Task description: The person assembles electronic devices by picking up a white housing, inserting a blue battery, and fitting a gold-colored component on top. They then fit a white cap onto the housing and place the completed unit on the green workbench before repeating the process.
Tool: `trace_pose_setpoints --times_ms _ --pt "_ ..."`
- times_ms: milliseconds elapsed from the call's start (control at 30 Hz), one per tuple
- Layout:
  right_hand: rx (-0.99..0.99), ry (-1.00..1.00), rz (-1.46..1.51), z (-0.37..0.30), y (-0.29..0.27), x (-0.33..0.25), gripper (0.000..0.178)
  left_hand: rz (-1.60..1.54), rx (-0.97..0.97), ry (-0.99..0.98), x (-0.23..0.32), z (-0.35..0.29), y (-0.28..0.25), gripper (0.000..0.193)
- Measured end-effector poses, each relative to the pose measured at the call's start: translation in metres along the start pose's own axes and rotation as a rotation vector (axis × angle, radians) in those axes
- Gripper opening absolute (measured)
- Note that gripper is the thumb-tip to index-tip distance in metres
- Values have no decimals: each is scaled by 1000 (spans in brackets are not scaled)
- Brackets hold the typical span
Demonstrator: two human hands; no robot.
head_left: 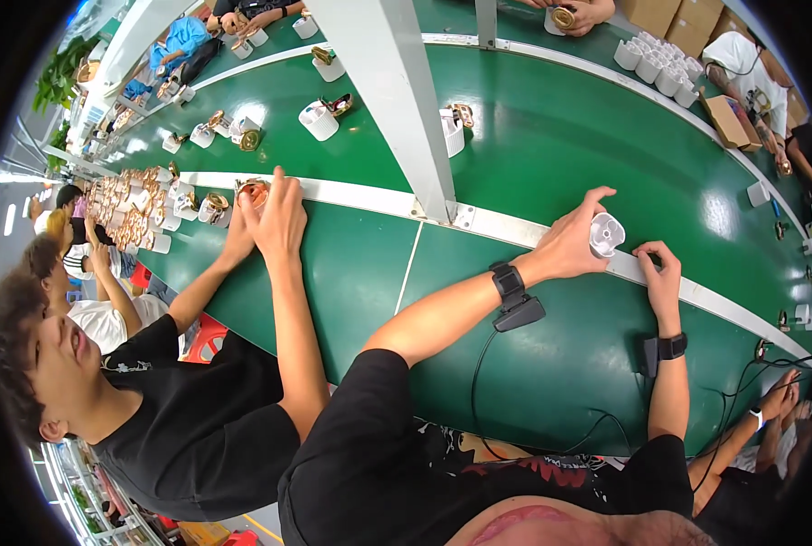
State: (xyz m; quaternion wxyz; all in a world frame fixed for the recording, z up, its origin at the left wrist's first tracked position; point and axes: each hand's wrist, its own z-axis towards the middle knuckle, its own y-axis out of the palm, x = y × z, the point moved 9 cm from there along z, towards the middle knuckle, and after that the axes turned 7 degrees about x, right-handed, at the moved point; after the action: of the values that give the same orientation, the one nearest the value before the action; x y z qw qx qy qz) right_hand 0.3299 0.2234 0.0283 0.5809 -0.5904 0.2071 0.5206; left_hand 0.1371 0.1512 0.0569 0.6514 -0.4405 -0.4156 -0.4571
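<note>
Nearest, green table [560,373] right of the white post [378,100], a dark strap and box [519,314] on the left wrist, another strap [668,349] on the right, thin black cable [475,400] trailing down. Left hand [569,244], right of the post's foot and over the pale rail [515,230], fingers wrapped round a white cup [607,235]. Right hand [662,273], farther right of the post, just beside the cup but apart from it; fingers curled, thumb and forefinger close, nothing visible between them, though cannot tell whether something tiny is pinched. Progress, as judged: cup in hand is moulded and ribbed, no copper-coloured part seen on it, so that joining looks undone here. Left of the post, a co-worker's hands [283,214] are on a copper-coloured piece [257,193]; beyond them a crowd of cups [142,200] with such parts. Just behind the post on the belt [551,118], one cup with metal part [453,135]; far right of it, bare-looking white cups [656,65] grouped together, seemingly left to do
</note>
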Motion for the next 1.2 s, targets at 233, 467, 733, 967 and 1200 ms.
trace_pose_setpoints --times_ms 233,467,733,967,1200 --pt "8 1 16 -2 -5 -2 8 0 49 -57 -15 4 8 72" --pt "-1 -6 86 11 -3 0 8 170 77 45 -9 10 2 65" --pt "-6 15 82 8 0 1 8 197 141 57 -18 20 -12 68" --pt "-18 1 62 3 0 0 8 189 82 -5 -21 23 -20 65" --pt "-4 14 21 0 -2 -2 9 204 50 5 -23 20 -9 63"
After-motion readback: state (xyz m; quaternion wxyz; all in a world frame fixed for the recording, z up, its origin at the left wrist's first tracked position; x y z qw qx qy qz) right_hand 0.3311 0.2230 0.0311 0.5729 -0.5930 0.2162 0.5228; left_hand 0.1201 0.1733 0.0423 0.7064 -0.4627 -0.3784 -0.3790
